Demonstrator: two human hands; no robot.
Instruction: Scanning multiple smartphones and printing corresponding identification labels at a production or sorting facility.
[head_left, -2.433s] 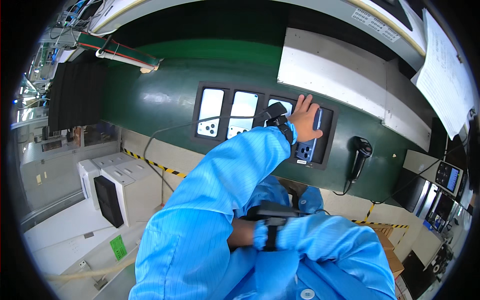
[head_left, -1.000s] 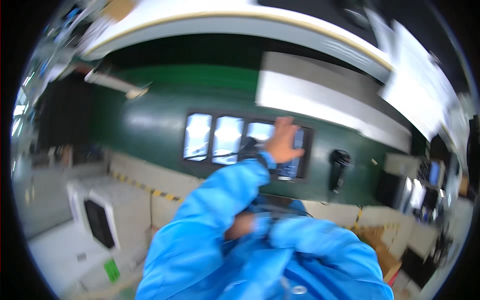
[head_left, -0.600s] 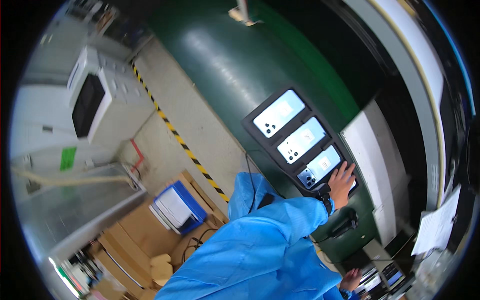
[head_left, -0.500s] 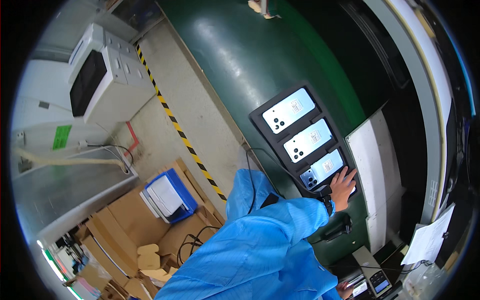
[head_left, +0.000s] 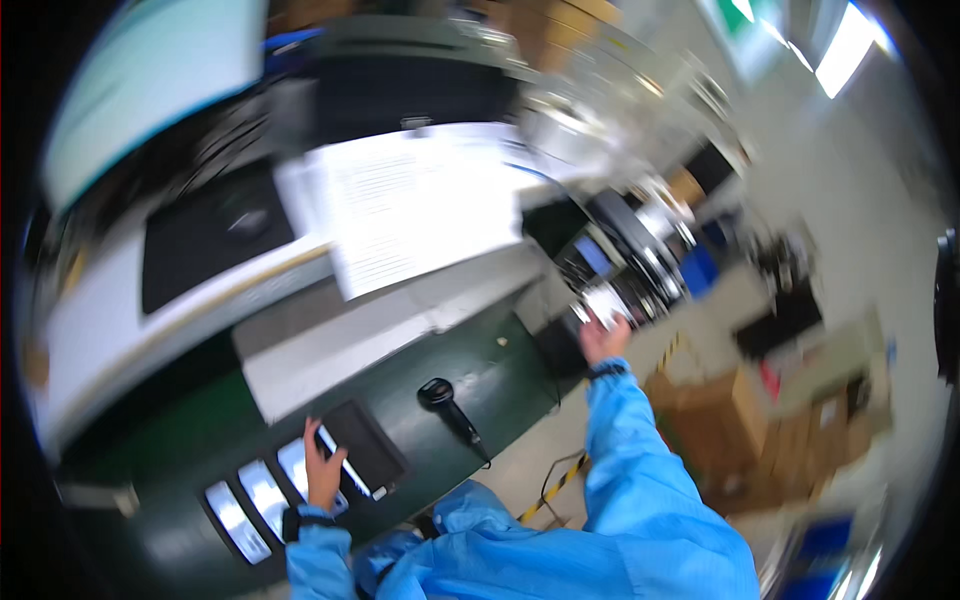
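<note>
Reaching two ways at once

Stretching across the green tabletop [head_left: 480, 375], a black tray [head_left: 365, 455] carries pale phones [head_left: 262, 490] (blurred). The left hand [head_left: 325, 468] rests on the tray, fingers spread, touching one phone's edge. A black scanner [head_left: 447, 405] lies near. The right hand [head_left: 603, 335] pinches a small white slip [head_left: 603, 303] beside the far machines.

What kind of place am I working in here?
Probably an electronics assembly or test line: phones sit in a black tray on a green bench, with a handheld scanner and cardboard boxes nearby.
</note>
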